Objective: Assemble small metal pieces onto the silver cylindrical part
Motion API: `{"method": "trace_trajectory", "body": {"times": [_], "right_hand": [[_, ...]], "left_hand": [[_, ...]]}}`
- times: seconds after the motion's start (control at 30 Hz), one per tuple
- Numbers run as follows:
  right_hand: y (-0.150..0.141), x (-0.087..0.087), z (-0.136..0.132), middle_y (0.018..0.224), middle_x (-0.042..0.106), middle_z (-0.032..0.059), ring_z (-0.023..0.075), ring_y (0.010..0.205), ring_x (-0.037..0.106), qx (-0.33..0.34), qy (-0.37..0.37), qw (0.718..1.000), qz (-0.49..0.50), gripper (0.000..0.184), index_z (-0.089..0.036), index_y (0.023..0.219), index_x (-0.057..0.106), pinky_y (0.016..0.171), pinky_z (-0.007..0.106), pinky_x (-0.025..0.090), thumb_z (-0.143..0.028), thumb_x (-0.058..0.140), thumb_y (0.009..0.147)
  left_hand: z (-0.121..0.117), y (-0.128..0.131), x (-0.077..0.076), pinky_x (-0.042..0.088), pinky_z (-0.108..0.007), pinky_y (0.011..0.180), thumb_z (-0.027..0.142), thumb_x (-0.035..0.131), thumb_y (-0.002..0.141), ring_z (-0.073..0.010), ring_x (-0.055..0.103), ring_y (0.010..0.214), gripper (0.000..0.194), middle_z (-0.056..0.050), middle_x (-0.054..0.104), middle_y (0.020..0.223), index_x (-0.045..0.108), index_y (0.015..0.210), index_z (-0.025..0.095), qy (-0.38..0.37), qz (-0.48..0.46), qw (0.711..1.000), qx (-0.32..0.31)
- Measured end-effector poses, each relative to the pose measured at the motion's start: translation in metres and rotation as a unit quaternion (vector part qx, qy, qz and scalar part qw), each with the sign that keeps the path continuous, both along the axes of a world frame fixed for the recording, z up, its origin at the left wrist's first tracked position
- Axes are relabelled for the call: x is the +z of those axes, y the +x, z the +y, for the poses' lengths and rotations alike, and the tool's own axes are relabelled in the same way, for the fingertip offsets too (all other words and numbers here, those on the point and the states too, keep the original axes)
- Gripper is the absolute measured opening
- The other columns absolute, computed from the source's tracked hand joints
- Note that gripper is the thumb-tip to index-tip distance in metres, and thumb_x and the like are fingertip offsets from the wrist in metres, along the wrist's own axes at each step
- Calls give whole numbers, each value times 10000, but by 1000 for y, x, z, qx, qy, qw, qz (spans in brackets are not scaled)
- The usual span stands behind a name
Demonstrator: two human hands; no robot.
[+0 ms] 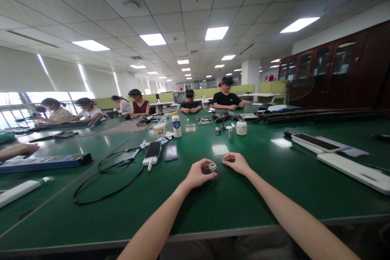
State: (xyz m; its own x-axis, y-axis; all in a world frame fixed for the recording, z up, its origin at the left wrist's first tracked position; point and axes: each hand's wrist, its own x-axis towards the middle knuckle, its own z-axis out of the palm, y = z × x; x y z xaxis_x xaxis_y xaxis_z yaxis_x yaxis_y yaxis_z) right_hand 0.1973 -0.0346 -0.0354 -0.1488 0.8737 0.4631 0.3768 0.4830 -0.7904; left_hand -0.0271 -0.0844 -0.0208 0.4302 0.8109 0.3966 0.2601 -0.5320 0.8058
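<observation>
My left hand (198, 174) is closed around a small round metal part (212, 166) with dark openings in its upper face, held by thumb and fingers just above the green table (243, 199). To its right, my right hand (237, 163) has thumb and fingertips drawn together in a pinch. Whatever lies between those fingertips, if anything, is too small to make out. A narrow gap separates the right fingertips from the metal part. Beyond the hands stand a small metal cylinder (230, 133) and another shiny metal piece (217, 130).
Left of my hands lie a phone (152, 150) on a white device and a looped black cable (105, 202). Further back stand a bottle (176, 125), a cup (159, 130) and a white jar (241, 127). Long white devices (355, 170) lie right. Several people sit around the table.
</observation>
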Motion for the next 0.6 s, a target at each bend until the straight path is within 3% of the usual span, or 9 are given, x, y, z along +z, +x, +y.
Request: {"method": "trace_trajectory", "body": {"times": [0.1, 0.3, 0.6], "right_hand": [[-15, 13, -13, 801, 716, 82, 220, 788, 681, 0, 41, 997, 63, 193, -160, 776, 625, 801, 394, 517, -313, 690, 677], [-47, 29, -42, 797, 703, 60, 195, 799, 671, 99, 65, 990, 80, 167, -170, 739, 604, 786, 339, 516, -321, 672, 718], [-53, 30, -51, 748, 672, 28, 167, 746, 638, 76, 105, 991, 18, 107, -176, 736, 629, 738, 302, 490, -282, 627, 756]], "left_hand": [[1, 0, -2, 513, -306, 810, 274, 736, 655, -180, 653, 844, 432, -86, 681, 948, 579, 1036, 145, 5, -2, 1000, -4], [3, -1, -4, 519, -304, 785, 253, 730, 656, -179, 655, 820, 443, -73, 684, 904, 570, 1054, 140, 12, -12, 1000, -8], [4, -1, -5, 517, -302, 784, 241, 718, 669, -185, 657, 824, 396, -77, 685, 897, 577, 1025, 139, 15, -18, 999, -22]]}}
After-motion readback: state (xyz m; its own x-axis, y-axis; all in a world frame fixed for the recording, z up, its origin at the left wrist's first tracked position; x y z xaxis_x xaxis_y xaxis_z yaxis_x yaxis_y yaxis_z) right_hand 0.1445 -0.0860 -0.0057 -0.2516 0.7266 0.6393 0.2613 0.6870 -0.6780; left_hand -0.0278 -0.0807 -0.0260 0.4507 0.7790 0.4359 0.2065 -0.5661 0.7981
